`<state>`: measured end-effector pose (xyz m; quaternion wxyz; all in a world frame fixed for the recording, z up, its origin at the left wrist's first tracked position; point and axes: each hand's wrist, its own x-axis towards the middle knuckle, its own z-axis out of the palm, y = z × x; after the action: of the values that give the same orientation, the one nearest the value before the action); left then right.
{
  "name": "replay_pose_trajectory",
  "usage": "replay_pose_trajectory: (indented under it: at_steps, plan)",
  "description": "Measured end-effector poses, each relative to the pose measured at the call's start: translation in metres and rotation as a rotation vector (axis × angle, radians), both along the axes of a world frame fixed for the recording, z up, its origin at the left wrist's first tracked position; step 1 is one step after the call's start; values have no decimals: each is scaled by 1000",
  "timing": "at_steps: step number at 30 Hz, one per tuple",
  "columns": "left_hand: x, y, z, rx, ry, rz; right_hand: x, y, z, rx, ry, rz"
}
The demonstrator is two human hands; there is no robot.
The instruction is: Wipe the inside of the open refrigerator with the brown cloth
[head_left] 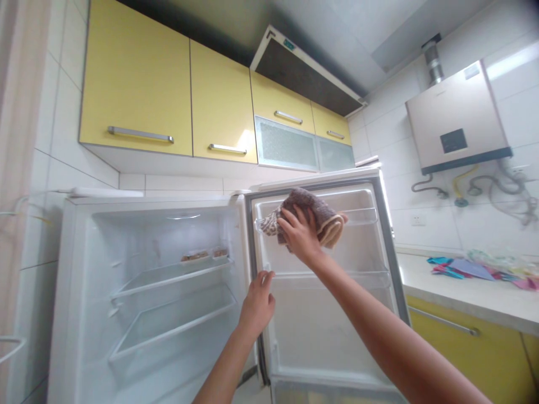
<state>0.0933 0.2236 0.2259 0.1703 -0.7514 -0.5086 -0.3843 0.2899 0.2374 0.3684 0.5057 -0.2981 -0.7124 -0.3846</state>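
Observation:
My right hand (300, 233) is spread over a folded brown cloth (309, 207) with a spotted part and a beige edge, gripping it against the upper door shelf (362, 216). The white refrigerator door (332, 331) stands swung out to the right, its inner side facing me. Lower and to the left, my left hand (256, 300) has curled fingers at the hinge-side end of the middle door shelf (337, 278). Whatever those fingers hold, if anything, is hidden. Inside the refrigerator (95, 269), small packs of food (196, 256) lie on the upper glass shelf (168, 278).
Yellow wall cabinets (138, 78) and a tilted range hood panel (307, 73) hang above. At right, a water heater (458, 120) is on the wall over a counter (421, 275) with colourful cloths (471, 268). A lower glass shelf (177, 320) spans the refrigerator.

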Motion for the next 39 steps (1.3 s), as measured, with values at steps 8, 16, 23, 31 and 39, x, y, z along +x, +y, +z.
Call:
replay_pose_trajectory:
  at_steps: [8,16,23,31,39]
  plan:
    - [4,-1,4,-40,37,29,-69,3,33,-81,-361,40]
    - [21,-32,22,376,-40,13,-23,-12,47,-176,-166,-84]
    - [61,-67,113,540,12,-172,13,-11,41,-227,-122,-216]
    - [62,-31,195,405,-18,-341,0,10,53,-58,-456,8]
    - [79,-7,223,91,251,-285,15,0,35,14,-556,33]
